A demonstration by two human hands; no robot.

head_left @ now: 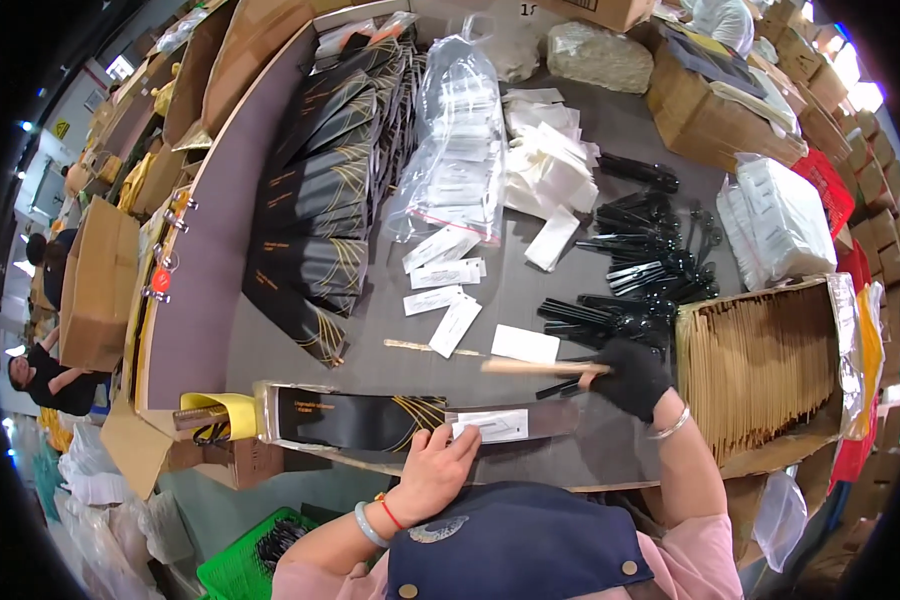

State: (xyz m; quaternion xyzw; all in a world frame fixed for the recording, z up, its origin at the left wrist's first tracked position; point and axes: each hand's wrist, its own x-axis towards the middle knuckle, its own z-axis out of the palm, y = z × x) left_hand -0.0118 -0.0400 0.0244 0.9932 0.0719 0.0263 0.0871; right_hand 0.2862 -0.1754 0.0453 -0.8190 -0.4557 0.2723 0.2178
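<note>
Pouch [355, 418], black with gold lines, lies lower centre at table edge [210, 330]. Left hand [435, 470] bare, fingers curled, pressing white packet [492, 426] onto it. Right hand [630, 378], black glove, pinches wooden chopsticks [535, 367] just right of centre.

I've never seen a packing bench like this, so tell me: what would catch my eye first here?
Probably the person's two hands at the near edge: the bare left hand presses a white slip onto a long black sleeve with gold lines, while the right hand, in a black glove, holds wooden chopsticks. Behind them, a fanned row of matching black sleeves runs up the left, and black plastic cutlery lies heaped on the right.
</note>
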